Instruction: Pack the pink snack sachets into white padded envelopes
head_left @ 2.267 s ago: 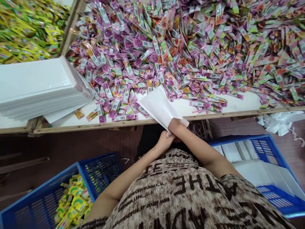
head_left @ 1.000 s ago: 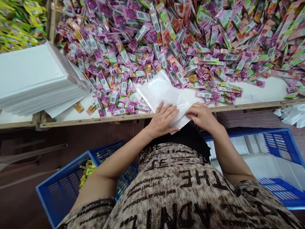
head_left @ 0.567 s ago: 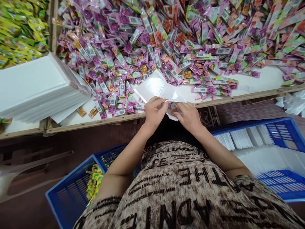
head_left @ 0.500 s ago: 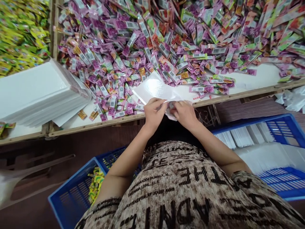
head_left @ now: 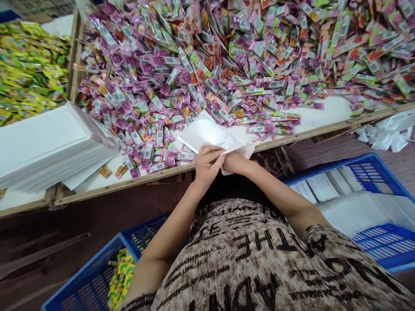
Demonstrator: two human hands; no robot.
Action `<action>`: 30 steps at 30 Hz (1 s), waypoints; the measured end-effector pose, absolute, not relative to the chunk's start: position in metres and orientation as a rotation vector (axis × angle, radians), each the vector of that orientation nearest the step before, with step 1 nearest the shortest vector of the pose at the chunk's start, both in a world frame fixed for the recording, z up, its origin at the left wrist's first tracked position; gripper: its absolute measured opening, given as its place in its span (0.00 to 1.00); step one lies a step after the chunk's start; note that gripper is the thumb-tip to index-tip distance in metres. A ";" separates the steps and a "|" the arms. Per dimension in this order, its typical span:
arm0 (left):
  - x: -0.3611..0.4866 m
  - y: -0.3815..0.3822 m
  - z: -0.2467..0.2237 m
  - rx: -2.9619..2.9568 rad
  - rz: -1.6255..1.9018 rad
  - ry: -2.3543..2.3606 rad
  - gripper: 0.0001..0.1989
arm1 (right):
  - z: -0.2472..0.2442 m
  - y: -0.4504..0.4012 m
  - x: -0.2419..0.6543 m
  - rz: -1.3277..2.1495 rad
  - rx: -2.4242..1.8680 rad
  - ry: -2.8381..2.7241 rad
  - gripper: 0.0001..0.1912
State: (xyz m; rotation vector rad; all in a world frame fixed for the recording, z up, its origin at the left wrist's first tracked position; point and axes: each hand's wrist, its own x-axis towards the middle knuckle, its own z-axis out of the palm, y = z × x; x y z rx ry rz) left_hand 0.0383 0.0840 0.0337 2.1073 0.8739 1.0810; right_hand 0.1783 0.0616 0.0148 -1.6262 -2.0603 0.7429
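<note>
A white padded bubble mailer (head_left: 205, 131) lies at the table's front edge, its far end resting near the purple packets and its mouth towards me. My left hand (head_left: 208, 165) grips the mailer's near side, thumb and fingers pinched on the edge. My right hand (head_left: 236, 162) has its fingers inside the mailer's mouth, hidden under the white flap, so whether they hold anything cannot be seen. Slim purple, pink and green stick packets (head_left: 155, 103) are heaped just beyond both hands.
A stack of white mailers (head_left: 42, 147) stands on the left, with yellow packets (head_left: 32, 69) behind it. Below the wooden table edge (head_left: 129, 183) are a blue crate (head_left: 87, 276) with yellow packets and a blue crate (head_left: 385, 172) with white mailers. Crumpled white scraps (head_left: 389, 129) lie at right.
My right hand's fingers, visible at the mailer's mouth before, have slid inside and are now covered. My left hand stays on the mailer. The view has shifted slightly.
</note>
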 end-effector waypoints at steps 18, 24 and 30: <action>0.029 0.130 -0.001 2.593 0.810 0.590 0.14 | -0.005 0.023 0.272 0.492 -1.850 -1.329 0.09; -0.015 0.101 -0.013 2.642 0.521 0.299 0.27 | 0.022 0.010 0.262 0.338 -1.750 -1.559 0.05; 0.012 0.073 -0.021 2.414 0.823 0.830 0.24 | 0.031 0.013 0.222 0.809 -1.209 -2.036 0.07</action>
